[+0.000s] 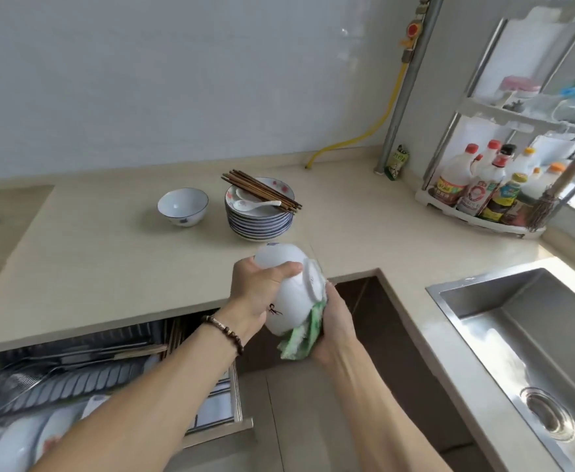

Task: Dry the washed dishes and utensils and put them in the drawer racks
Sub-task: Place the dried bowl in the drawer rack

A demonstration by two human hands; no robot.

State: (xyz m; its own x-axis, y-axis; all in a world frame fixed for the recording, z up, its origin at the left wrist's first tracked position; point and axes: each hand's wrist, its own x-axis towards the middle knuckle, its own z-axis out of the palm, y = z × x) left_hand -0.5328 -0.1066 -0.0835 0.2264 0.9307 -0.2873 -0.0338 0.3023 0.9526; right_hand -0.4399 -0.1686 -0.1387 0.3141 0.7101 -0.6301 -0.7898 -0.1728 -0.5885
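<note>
The held bowl (288,294) is white with a small dark mark; the cloth (301,338) at its 5 o'clock is green and white. The plates (260,226) are blue-striped with red flowers, the chopsticks (262,190) brown, the hose (381,120) at 1 o'clock yellow, the counter (109,253) beige.

left hand (255,294): fingers curled, gripping | right hand (335,321): apparently cupped, palm up
</note>
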